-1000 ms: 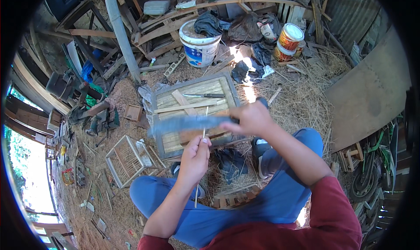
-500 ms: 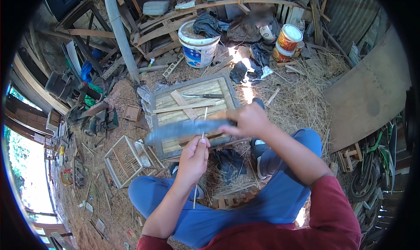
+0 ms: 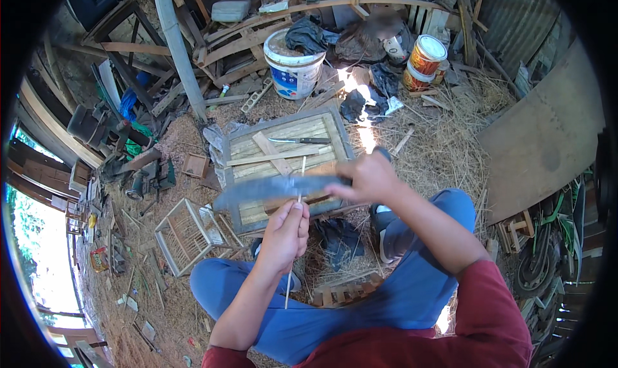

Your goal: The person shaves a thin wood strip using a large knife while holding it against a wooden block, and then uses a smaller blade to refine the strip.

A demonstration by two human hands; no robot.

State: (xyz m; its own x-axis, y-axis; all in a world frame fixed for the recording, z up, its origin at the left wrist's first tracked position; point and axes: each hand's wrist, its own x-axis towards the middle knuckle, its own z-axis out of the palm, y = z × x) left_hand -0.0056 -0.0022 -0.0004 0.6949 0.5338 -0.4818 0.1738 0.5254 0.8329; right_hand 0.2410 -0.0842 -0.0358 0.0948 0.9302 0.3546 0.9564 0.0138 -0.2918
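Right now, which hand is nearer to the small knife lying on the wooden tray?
The right hand. It holds a long blade's handle just below and right of the small knife on the wooden tray; the left hand, gripping a thin stick, sits farther below.

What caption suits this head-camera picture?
Seated person's left hand holds a thin stick; right hand draws a big knife across it.

Just beyond the grip lies a slatted wooden board [image 3: 283, 156] with a small knife [image 3: 299, 140] on it. Farther off stand a white bucket [image 3: 293, 71] and two stacked paint tins [image 3: 423, 62]. Left of the grip sits a small wire cage [image 3: 187, 234] on straw.
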